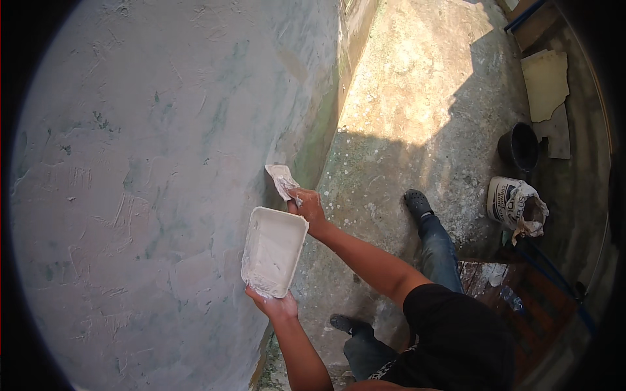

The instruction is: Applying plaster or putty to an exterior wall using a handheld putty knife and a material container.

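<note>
My left hand [272, 305] grips the lower end of a shallow white rectangular tray [275, 244], its fingers beneath the rim. White paste is smeared inside the tray and lies thicker at its lower end. Just above the tray, my right hand [309, 207] is closed round a flat spreader [282, 180] coated in the same paste. The spreader's broad edge points towards the wall [150, 195]; I cannot tell whether it touches. Rough white filler covers the wall, with greenish patches and ridges showing. My right fingers and knuckles carry white smears.
Paste-spotted concrete floor [378, 169] runs along the wall's foot. To the right stand a black bucket [518, 147] and an opened white sack [515, 203]. Broken board pieces [546, 85] lie beyond them. A paste-splashed wooden pallet-like surface [535, 313] is at lower right. My dark shoes [417, 202] are on the floor.
</note>
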Available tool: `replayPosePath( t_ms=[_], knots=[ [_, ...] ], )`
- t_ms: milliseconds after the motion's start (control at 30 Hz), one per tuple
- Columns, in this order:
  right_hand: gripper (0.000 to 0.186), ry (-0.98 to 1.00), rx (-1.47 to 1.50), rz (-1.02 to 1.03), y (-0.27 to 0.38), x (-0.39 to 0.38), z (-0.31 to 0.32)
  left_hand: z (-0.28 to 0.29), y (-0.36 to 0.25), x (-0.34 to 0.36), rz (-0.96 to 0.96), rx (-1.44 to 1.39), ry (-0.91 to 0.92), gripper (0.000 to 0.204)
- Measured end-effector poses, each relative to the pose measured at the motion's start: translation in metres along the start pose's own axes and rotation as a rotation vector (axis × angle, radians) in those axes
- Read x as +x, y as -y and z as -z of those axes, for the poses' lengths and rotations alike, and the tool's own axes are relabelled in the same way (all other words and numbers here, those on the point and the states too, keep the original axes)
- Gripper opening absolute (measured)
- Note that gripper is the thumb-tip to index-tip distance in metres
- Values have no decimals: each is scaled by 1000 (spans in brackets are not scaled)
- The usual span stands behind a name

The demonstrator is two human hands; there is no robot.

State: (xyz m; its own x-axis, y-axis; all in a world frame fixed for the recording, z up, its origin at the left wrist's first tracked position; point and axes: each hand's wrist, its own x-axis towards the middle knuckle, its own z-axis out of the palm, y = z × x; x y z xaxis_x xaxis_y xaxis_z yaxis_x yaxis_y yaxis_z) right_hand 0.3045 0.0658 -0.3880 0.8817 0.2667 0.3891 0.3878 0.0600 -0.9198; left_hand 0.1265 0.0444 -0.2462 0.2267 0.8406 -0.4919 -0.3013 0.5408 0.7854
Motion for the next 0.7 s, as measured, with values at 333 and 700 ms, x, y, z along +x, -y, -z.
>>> replayPosePath(
  t_ms=[333,700],
  knots=[
    [15,-90,333,-1136,-162,97,26,-4,10,-1,-8,5,39,53],
    [31,45,-138,-637,53,111,28,32,-24,-16,-90,60,-41,54]
  ],
)
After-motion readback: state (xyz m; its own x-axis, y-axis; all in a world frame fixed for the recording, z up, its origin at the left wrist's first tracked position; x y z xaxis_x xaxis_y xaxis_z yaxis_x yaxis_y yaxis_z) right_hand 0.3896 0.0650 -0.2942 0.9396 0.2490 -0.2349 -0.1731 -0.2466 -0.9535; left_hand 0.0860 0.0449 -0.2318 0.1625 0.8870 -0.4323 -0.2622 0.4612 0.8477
